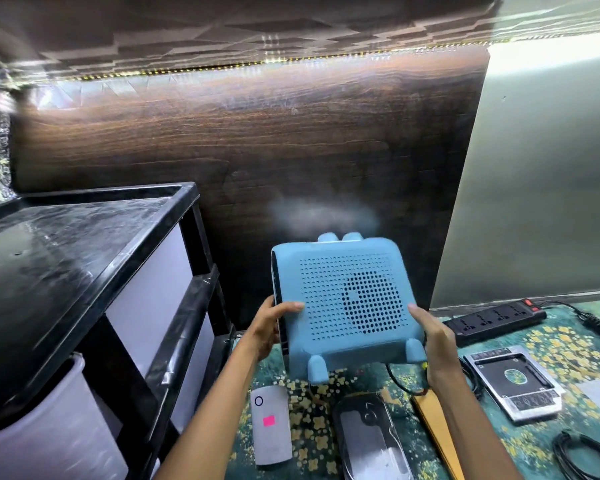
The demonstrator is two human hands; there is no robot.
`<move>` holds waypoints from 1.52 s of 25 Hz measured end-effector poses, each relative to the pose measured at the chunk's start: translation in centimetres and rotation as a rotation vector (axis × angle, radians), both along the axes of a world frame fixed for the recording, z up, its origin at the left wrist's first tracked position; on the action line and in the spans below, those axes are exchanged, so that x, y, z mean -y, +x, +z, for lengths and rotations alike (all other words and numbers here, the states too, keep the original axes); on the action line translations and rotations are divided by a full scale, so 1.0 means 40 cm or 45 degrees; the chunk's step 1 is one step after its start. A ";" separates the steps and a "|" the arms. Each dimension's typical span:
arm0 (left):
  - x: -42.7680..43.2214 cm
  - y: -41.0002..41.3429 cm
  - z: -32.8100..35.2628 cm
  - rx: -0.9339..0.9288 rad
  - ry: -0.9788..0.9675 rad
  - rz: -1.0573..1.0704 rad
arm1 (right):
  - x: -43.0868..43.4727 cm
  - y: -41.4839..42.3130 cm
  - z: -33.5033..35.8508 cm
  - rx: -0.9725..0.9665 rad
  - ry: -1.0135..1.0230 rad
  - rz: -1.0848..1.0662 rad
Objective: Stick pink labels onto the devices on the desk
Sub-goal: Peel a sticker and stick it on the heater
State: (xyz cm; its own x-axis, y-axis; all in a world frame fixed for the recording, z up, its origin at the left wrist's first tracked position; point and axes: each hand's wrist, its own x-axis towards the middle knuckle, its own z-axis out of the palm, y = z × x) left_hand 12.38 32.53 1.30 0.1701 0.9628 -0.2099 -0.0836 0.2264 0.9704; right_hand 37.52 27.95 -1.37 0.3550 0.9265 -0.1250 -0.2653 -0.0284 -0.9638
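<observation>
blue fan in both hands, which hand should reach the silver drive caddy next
Right, probably: the right hand grips the blue fan nearest the silver drive caddy; the left hand is opposite.

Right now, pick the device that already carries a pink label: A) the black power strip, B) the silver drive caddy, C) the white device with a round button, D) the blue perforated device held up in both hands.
C: a pink label is stuck on the white device lying on the desk mat; the blue device shows none on the face in view.
</observation>
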 end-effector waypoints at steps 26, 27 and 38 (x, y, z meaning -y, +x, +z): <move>0.219 0.151 -0.182 -0.689 0.427 0.698 | 0.065 -0.007 -0.115 0.265 -0.094 0.206; 0.248 0.183 -0.181 -0.685 0.464 0.661 | 0.098 0.011 -0.108 0.234 -0.062 0.174; 0.427 0.578 -0.143 -0.571 0.425 -0.017 | 0.361 0.381 -0.082 0.768 -0.137 0.007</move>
State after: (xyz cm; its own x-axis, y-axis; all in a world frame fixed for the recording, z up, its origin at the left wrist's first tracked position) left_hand 35.52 15.44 -4.42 0.1470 0.9878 0.0510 0.3546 -0.1008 0.9296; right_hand 52.77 13.51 -4.66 0.3877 0.9218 0.0034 0.3266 -0.1340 -0.9356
